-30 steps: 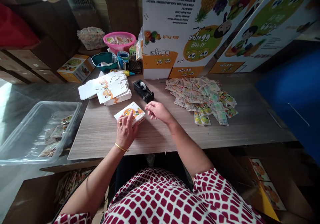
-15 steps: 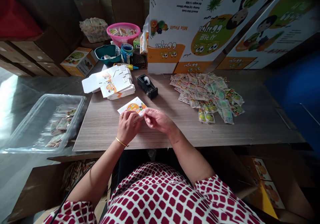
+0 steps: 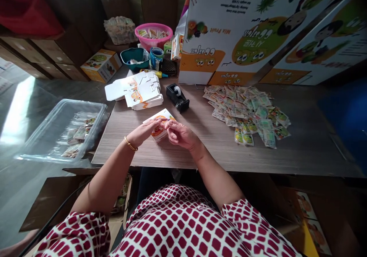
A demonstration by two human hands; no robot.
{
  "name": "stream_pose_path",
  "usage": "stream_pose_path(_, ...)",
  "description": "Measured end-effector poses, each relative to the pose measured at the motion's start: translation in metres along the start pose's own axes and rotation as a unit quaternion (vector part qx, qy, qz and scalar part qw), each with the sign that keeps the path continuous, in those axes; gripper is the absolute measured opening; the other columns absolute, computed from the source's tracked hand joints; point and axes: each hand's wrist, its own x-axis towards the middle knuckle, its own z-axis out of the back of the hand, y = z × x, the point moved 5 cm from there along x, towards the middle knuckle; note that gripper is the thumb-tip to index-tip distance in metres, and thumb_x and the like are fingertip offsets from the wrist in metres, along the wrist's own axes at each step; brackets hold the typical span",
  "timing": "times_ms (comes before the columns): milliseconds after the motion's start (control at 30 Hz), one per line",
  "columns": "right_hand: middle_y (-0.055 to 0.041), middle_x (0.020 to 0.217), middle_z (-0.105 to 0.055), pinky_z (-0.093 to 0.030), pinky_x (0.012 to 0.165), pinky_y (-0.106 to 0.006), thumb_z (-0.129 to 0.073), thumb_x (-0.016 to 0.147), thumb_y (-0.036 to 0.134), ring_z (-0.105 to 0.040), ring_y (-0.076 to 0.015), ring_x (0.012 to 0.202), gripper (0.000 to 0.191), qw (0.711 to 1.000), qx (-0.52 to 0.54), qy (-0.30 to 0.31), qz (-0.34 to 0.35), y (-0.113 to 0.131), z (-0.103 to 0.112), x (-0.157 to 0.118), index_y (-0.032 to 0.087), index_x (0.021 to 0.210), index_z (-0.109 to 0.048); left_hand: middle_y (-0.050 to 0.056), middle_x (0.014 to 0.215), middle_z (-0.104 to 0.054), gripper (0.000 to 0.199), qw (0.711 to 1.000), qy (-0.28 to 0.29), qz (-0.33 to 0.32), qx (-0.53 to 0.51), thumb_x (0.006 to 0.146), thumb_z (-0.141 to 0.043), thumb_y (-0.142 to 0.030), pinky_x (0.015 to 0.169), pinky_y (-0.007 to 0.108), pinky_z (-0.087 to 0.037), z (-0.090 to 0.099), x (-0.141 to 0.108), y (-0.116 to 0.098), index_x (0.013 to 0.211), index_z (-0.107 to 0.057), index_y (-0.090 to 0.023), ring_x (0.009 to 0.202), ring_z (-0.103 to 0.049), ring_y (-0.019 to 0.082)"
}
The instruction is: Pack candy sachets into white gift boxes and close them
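Observation:
A small white and orange carton (image 3: 158, 116) printed with fruit and cartoon faces stands on the table in front of me. My left hand (image 3: 145, 130) reaches over its near left side, fingers stretched out flat together above the top. My right hand (image 3: 181, 134) is at the carton's right side, thumb and fingers pinched close to the left fingertips. Whatever sits in that pinch, if anything, is too small to make out. Beyond the carton is a black tape dispenser (image 3: 178, 98), and a stack of flat, unfolded cartons (image 3: 143, 91) lies to its left.
Many small sachets (image 3: 246, 110) are heaped on the right of the table (image 3: 200, 154). Large printed boxes (image 3: 218, 39) stand along the back. Behind the carton stack are a teal basin (image 3: 126, 55) and a pink basin (image 3: 151, 41). A clear plastic bin (image 3: 61, 108) sits at left.
My left hand has let go of the carton's near side and flattened out above it. My right hand stays pinched beside the carton. The whole view has shifted slightly.

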Motion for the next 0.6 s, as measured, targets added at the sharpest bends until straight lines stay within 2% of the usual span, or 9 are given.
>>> stream_pose_path(100, 0.0083, 0.052, -0.045, -0.030, 0.041, -0.019, -0.066, 0.093, 0.046, -0.035, -0.0073, 0.041, 0.026, 1.000, -0.018, 0.003, 0.015, 0.002, -0.001, -0.001, 0.021, 0.092, -0.062, 0.009, 0.151, -0.059, 0.048, 0.999, 0.020, 0.018, -0.018, 0.097, -0.055, -0.052, 0.110, 0.040, -0.050, 0.001, 0.000, 0.001, 0.128, -0.073, -0.020, 0.134, -0.059, 0.028)
stream_pose_path(267, 0.0080, 0.055, -0.043, -0.030, 0.042, -0.017, -0.066, 0.093, 0.041, -0.034, -0.0069, 0.046, 0.022, 1.000, 0.010, -0.005, 0.026, 0.001, 0.002, -0.004, 0.019, 0.093, -0.064, 0.008, 0.159, -0.049, 0.044, 0.998, 0.045, 0.030, -0.024, 0.094, -0.062, -0.052, 0.112, 0.041, -0.048, 0.004, -0.001, 0.000, 0.123, -0.076, -0.022, 0.140, -0.053, 0.029)
stream_pose_path(367, 0.0079, 0.055, -0.043, -0.031, 0.042, -0.017, -0.066, 0.093, 0.041, -0.035, -0.0071, 0.046, 0.022, 1.000, 0.007, -0.016, 0.016, -0.002, 0.004, -0.005, 0.019, 0.092, -0.063, 0.010, 0.161, -0.047, 0.043, 0.998, 0.067, 0.009, -0.012, 0.092, -0.064, -0.056, 0.107, 0.042, -0.052, 0.002, -0.002, -0.003, 0.110, -0.078, -0.021, 0.138, -0.055, 0.031)
stream_pose_path(467, 0.0074, 0.055, -0.045, -0.030, 0.041, -0.019, -0.064, 0.095, 0.040, -0.037, -0.0077, 0.044, 0.020, 1.000, 0.003, -0.011, 0.022, -0.002, 0.005, -0.008, 0.019, 0.092, -0.062, 0.013, 0.156, -0.052, 0.043, 0.997, 0.068, -0.018, 0.013, 0.094, -0.060, -0.058, 0.104, 0.044, -0.055, 0.002, -0.004, -0.004, 0.098, -0.076, -0.018, 0.140, -0.054, 0.033)
stream_pose_path(600, 0.0085, 0.057, -0.044, -0.028, 0.041, -0.019, -0.062, 0.096, 0.038, -0.036, -0.0065, 0.042, 0.019, 0.998, 0.048, -0.035, 0.011, -0.002, 0.008, -0.011, 0.020, 0.093, -0.060, 0.016, 0.155, -0.053, 0.040, 0.993, 0.065, -0.070, 0.072, 0.094, -0.062, -0.056, 0.112, 0.047, -0.049, -0.001, -0.006, -0.003, 0.109, -0.074, -0.020, 0.150, -0.041, 0.032)
